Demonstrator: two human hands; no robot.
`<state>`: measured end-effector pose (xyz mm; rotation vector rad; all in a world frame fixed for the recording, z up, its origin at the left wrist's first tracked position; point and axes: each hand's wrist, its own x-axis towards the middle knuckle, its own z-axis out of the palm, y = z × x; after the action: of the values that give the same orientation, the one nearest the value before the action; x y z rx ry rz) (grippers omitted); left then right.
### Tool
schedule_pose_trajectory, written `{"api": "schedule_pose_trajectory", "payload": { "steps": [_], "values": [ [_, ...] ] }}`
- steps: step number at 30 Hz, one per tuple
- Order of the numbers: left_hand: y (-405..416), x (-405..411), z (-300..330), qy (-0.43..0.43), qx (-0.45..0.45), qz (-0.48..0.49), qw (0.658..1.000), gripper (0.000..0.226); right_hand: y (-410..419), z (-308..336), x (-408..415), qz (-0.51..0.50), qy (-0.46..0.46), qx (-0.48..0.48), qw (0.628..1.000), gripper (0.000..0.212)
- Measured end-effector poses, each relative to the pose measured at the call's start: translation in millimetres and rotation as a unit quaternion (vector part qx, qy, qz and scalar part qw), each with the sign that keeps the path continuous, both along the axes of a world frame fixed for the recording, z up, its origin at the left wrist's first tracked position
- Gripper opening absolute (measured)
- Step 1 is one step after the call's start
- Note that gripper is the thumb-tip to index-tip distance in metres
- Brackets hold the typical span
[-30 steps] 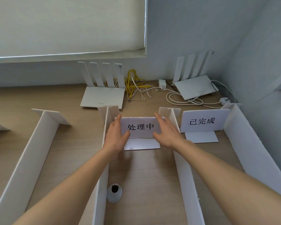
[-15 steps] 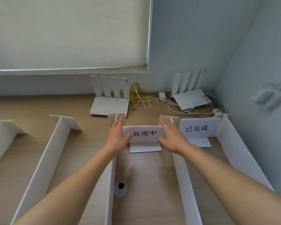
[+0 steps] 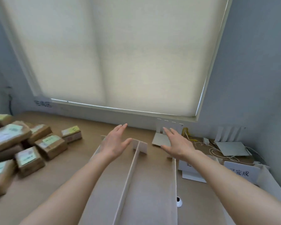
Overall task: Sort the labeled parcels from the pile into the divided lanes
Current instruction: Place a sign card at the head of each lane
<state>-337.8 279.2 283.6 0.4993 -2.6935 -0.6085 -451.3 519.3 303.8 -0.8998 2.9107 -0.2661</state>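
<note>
Wooden table (image 3: 58,184) bears parcels (image 3: 29,148), white dividers (image 3: 130,169), routers (image 3: 162,140), cables (image 3: 217,151)

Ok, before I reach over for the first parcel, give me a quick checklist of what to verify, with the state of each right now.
1. Left hand free: ok, fingers straight, holding nothing.
2. Right hand free: ok, open, holding nothing.
3. Parcel pile in view: ok, brown boxes stacked at the left on the table.
4. Parcel labels readable: cannot tell, motion blur.
5. Lane dividers standing: ok, upright where visible.
6. Lane signs in place: the completed sign stands at the right; the sign beside it is partly hidden by the right arm, cannot tell.
</note>
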Motion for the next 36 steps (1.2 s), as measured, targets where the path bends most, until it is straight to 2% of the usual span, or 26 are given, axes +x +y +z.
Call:
{"api": "schedule_pose_trajectory", "payload": {
  "steps": [8, 13, 18, 26, 31, 36],
  "values": [
    [-128.4, 298.1, 134.9, 0.005, -0.046, 0.141, 0.989, 0.076, -161.4, 138.6, 232.5, 0.138, 0.067, -0.040, 0.987, 0.080],
    [-183.3, 466.1, 186.5, 0.031, -0.034, 0.221, 0.974, 0.077, -245.2, 191.3, 357.5, 0.221, 0.096, -0.072, 0.968, 0.078],
    [-217.8, 582.9, 210.1, 0.037, -0.040, 0.303, 0.951, 0.068, -314.7, 218.9, 438.1, 0.283, 0.082, -0.096, 0.951, 0.081],
    [-280.4, 670.1, 197.1, 0.049, 0.002, 0.350, 0.935, 0.070, -407.1, 212.5, 508.1, 0.340, 0.108, -0.079, 0.931, 0.081],
    [-332.9, 677.9, 168.5, 0.033, 0.015, 0.369, 0.929, 0.068, -475.7, 187.3, 511.8, 0.346, 0.114, -0.070, 0.929, 0.080],
    [-399.6, 657.7, 112.2, 0.010, 0.039, 0.368, 0.929, 0.065, -555.7, 124.7, 499.2, 0.342, 0.076, -0.076, 0.933, 0.079]
  ]
}}
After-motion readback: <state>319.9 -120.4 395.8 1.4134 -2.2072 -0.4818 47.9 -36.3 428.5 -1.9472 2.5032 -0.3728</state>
